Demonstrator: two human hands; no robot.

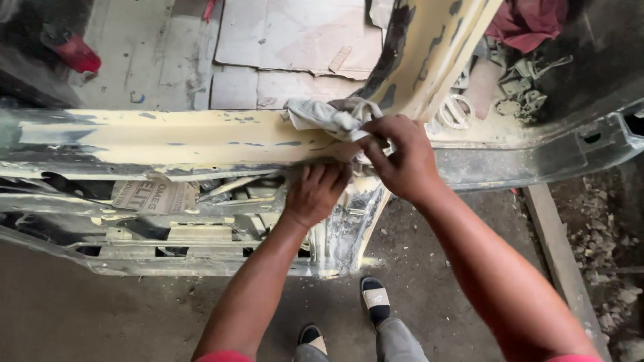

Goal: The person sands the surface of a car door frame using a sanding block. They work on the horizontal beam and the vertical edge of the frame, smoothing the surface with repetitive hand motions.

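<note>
Over a dusty concrete floor (80, 315), the right hand (396, 157) has its grip clamped on a crumpled grey rag (332, 115).

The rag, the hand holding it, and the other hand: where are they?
rag (329, 115), head view, bunched middle.
right hand (402, 157), head view, back of hand.
left hand (315, 194), head view, back of hand.

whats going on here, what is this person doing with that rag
A person stands over a car body frame coated in pale yellow filler or primer. The right hand presses a crumpled grey rag against the frame where a pillar meets the sill. The left hand grips the frame's edge just below. Flattened cardboard lies on the floor beyond, and loose metal parts sit to the right.
</note>
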